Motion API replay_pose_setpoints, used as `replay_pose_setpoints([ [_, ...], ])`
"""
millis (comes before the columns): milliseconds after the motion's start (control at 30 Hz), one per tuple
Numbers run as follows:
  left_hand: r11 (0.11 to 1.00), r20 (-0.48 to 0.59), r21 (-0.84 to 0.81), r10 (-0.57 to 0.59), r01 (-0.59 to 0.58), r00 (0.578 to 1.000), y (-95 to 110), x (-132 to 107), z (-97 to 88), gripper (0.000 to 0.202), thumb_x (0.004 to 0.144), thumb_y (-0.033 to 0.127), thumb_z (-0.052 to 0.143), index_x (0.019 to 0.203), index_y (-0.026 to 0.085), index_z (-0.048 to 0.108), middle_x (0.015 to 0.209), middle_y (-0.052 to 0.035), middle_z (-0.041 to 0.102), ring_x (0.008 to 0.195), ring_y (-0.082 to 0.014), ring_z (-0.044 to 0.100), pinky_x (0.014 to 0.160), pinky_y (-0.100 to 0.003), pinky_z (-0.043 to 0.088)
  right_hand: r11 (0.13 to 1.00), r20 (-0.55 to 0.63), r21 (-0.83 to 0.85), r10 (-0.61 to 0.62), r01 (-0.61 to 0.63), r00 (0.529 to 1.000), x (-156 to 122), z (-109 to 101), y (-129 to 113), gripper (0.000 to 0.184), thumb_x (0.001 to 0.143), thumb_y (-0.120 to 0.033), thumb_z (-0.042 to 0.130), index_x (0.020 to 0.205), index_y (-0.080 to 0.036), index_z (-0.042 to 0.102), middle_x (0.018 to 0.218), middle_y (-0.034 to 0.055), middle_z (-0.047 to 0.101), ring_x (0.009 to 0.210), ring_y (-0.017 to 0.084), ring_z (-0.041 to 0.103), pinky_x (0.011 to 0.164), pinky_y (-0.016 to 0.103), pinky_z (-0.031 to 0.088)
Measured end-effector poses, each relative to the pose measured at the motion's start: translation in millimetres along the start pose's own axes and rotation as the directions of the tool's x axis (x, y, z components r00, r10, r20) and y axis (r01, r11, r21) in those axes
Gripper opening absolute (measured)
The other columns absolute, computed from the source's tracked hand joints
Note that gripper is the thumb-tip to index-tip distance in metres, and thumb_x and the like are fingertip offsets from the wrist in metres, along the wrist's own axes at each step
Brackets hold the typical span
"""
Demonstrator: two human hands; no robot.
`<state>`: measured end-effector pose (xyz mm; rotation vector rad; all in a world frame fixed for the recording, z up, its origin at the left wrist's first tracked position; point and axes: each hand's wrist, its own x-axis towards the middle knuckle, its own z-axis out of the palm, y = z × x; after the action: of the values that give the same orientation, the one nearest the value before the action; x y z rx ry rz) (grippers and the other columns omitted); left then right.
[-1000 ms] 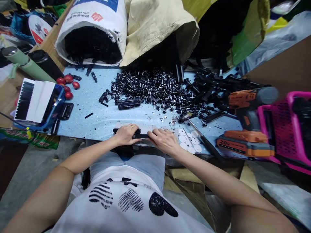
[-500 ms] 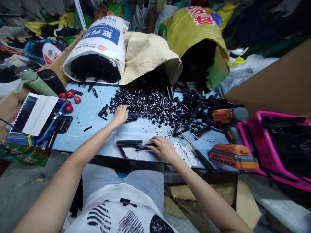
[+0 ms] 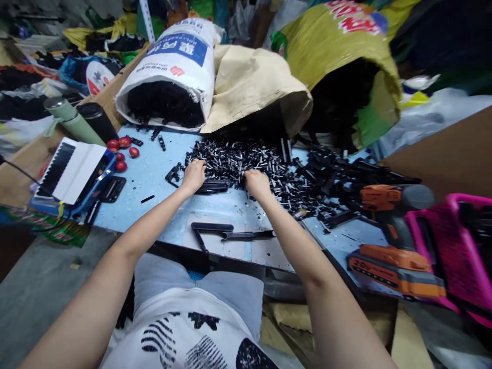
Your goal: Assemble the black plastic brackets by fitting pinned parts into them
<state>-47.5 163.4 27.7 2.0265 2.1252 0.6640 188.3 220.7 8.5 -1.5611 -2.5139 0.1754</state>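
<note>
My left hand [image 3: 194,174] rests at the near left edge of a heap of small black parts with metal pins [image 3: 246,159], fingers curled down into it. A flat black piece [image 3: 213,185] lies just right of that hand. My right hand [image 3: 257,183] is curled into the heap's near edge, its fingertips hidden among the parts. Nearer to me, a long black bar assembly [image 3: 226,233] lies untouched on the light blue table [image 3: 154,195].
Three open sacks lie at the back: white [image 3: 172,77], tan [image 3: 253,87], yellow [image 3: 338,46], all with black parts. An orange cordless drill [image 3: 388,225] and a pink basket [image 3: 461,246] are at the right. A blue box [image 3: 73,174], red balls [image 3: 123,148] and flasks [image 3: 73,120] sit left.
Both hands left the black bar assembly at the front edge and went forward to the heap, the left first, then the right. The view tilted up.
</note>
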Motion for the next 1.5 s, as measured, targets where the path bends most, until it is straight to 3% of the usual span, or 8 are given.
replay_pose_setpoints([
  [200, 0.961, 0.018, -0.165, 0.228, -0.222, 0.973, -23.2, -127.2, -45.9, 0.019, 0.092, 0.02, 0.044, 0.1, 0.013, 0.059, 0.091, -0.0074, 0.062, 0.086, -0.0178, 0.059, 0.078, -0.029, 0.046, 0.984, -0.039, 0.176, -0.027, 0.033, 0.999, -41.0, -15.3, -7.0, 0.019, 0.087, -0.02, 0.053, 0.1, -0.011, 0.062, 0.105, 0.0127, 0.056, 0.082, 0.013, 0.053, 0.077, 0.026, 0.041],
  [333, 0.966, 0.152, -0.096, 0.252, -0.239, 0.956, -24.2, -171.5, -49.9, 0.021, 0.093, 0.017, 0.042, 0.104, 0.013, 0.058, 0.09, -0.0082, 0.061, 0.083, -0.0186, 0.058, 0.076, -0.03, 0.047, 0.915, -0.003, 0.392, -0.101, 0.094, 0.995, -90.3, -29.1, -25.5, 0.014, 0.08, -0.025, 0.064, 0.089, -0.015, 0.063, 0.088, 0.0053, 0.063, 0.072, 0.012, 0.058, 0.07, 0.024, 0.046],
  [667, 0.904, 0.319, 0.224, 0.284, -0.364, 0.904, 6.4, -174.5, -47.4, 0.027, 0.082, -0.004, 0.036, 0.092, 0.008, 0.059, 0.088, -0.0127, 0.058, 0.084, -0.023, 0.056, 0.076, -0.034, 0.048, 0.908, 0.29, 0.412, -0.202, 0.068, 0.936, -122.9, -45.5, -53.7, 0.012, 0.074, -0.023, 0.069, 0.083, -0.016, 0.066, 0.074, 0.0025, 0.067, 0.068, 0.015, 0.062, 0.064, 0.025, 0.045],
  [967, 0.933, 0.058, 0.118, 0.336, -0.34, 0.94, -9.8, -183.4, -20.2, 0.024, 0.092, 0.026, 0.046, 0.106, 0.012, 0.06, 0.098, -0.0129, 0.063, 0.093, -0.024, 0.059, 0.078, -0.037, 0.048, 0.942, 0.383, 0.038, -0.321, 0.333, 0.866, -126.9, -31.7, -76.7, 0.013, 0.082, -0.017, 0.061, 0.091, -0.016, 0.069, 0.092, 0.0078, 0.069, 0.086, 0.02, 0.064, 0.071, 0.026, 0.044],
  [1067, 0.838, -0.006, 0.096, 0.54, -0.537, 0.842, -7.9, -188.7, -11.5, 0.034, 0.092, 0.032, 0.048, 0.118, 0.011, 0.056, 0.119, -0.0156, 0.059, 0.115, -0.0279, 0.052, 0.094, -0.044, 0.043, 0.915, 0.196, 0.131, -0.4, 0.381, 0.895, -145.9, -12.3, -58.3, 0.027, 0.091, -0.028, 0.051, 0.112, -0.017, 0.064, 0.107, 0.0088, 0.067, 0.095, 0.018, 0.063, 0.079, 0.026, 0.046],
  [1167, 0.695, 0.112, 0.06, 0.708, -0.716, 0.697, -4.0, -187.4, -0.9, 0.041, 0.092, 0.031, 0.047, 0.128, 0.011, 0.048, 0.135, -0.0172, 0.048, 0.13, -0.0286, 0.04, 0.107, -0.048, 0.031, 0.85, 0.009, 0.213, -0.495, 0.482, 0.869, -166.6, 7.5, -36.9, 0.041, 0.093, -0.04, 0.046, 0.126, -0.016, 0.055, 0.117, 0.0117, 0.062, 0.103, 0.019, 0.059, 0.087, 0.03, 0.046],
  [1267, 0.649, 0.253, 0.034, 0.73, -0.76, 0.635, 1.9, -178.0, 5.9, 0.049, 0.092, 0.034, 0.048, 0.132, 0.006, 0.043, 0.138, -0.0209, 0.043, 0.128, -0.0296, 0.041, 0.107, -0.046, 0.03, 0.838, 0.015, 0.178, -0.527, 0.516, 0.85, -176.7, 19.2, -23.9, 0.05, 0.093, -0.045, 0.045, 0.132, -0.014, 0.049, 0.111, 0.0134, 0.063, 0.1, 0.021, 0.058, 0.085, 0.034, 0.045],
  [1500, 0.781, 0.382, 0.061, 0.557, -0.621, 0.738, 27.1, -144.4, -6.0, 0.04, 0.094, 0.042, 0.041, 0.109, 0.011, 0.06, 0.099, -0.0135, 0.064, 0.092, -0.0232, 0.059, 0.074, -0.032, 0.044, 0.941, 0.011, -0.103, -0.324, 0.324, 0.946, -171.7, 4.5, -7.3, 0.065, 0.084, -0.071, 0.036, 0.071, -0.013, 0.062, 0.067, 0.0102, 0.06, 0.064, 0.018, 0.054, 0.058, 0.027, 0.032],
])
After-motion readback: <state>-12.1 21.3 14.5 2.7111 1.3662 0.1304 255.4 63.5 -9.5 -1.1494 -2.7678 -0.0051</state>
